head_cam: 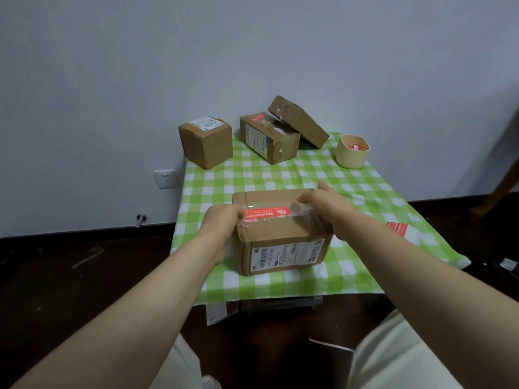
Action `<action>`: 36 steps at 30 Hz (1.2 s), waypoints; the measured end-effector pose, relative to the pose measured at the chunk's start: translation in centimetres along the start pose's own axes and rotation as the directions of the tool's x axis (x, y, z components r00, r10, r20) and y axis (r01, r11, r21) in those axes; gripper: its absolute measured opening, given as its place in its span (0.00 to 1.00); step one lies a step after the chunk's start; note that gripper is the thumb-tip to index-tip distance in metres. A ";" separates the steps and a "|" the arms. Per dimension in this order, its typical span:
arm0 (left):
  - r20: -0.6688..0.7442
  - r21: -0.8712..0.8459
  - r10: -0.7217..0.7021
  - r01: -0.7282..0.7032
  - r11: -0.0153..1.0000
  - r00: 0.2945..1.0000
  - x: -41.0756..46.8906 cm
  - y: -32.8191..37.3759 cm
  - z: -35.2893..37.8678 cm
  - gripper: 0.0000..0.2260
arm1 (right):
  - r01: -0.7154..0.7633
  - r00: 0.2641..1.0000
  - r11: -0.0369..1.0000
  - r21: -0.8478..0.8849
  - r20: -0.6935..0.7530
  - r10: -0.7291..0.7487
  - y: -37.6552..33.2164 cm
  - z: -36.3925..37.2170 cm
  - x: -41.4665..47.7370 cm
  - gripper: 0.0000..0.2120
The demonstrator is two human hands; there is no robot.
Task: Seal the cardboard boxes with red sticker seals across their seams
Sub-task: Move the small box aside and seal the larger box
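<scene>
A brown cardboard box (280,240) with a white shipping label on its front stands near the front of the green checked table (362,186). A red sticker seal (266,213) lies across the seam on its top. My left hand (222,223) presses the seal's left end with its fingertips, and its palm rests against the box's left side. My right hand (328,206) holds the seal's right end at the box's top right edge.
Three more cardboard boxes stand at the back: one (206,141) at the left, one (268,137) in the middle, and one (299,120) leaning tilted on it. A beige cup (352,153) holds red seals. A loose red seal (397,228) lies near the right edge.
</scene>
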State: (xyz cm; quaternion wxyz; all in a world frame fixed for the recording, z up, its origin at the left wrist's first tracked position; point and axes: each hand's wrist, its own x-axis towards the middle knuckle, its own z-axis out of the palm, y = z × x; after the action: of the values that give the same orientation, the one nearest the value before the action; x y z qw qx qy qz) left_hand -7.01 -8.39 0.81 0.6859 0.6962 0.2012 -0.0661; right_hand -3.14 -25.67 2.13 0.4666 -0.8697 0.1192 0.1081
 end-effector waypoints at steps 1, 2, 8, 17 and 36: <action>-0.023 0.163 0.126 -0.121 0.979 0.992 -0.1 -0.1 -0.4 0.22 | 0.117 0.992 0.982 -0.151 -0.028 -0.123 0.3 -0.2 -0.4 0.30; 0.017 0.387 0.318 -0.300 0.872 0.948 -0.4 -0.2 -0.9 0.25 | 0.279 0.956 0.906 -0.317 0.000 -0.295 0.5 -0.3 -1.2 0.33; 0.580 0.811 0.296 -0.571 -0.123 0.759 -0.9 -1.5 -1.4 0.42 | 0.609 0.792 0.425 -0.670 0.480 -0.378 1.3 1.8 -4.4 0.43; 0.569 0.814 0.382 -0.564 -0.137 0.729 -0.9 -1.7 -1.5 0.38 | 0.590 0.791 0.355 -0.725 0.432 -0.434 2.0 1.6 -4.2 0.44; 0.536 0.821 0.439 -0.567 -0.070 0.721 -0.9 -2.3 -1.2 0.37 | 0.620 0.764 0.371 -0.691 0.425 -0.485 1.9 2.4 -3.9 0.44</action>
State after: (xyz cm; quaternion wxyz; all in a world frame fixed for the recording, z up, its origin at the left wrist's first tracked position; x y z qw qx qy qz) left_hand -8.89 -7.47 -0.95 0.0619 0.9773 -0.1973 0.0467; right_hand -7.59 -24.31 0.51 0.0390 -0.9587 -0.2770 0.0516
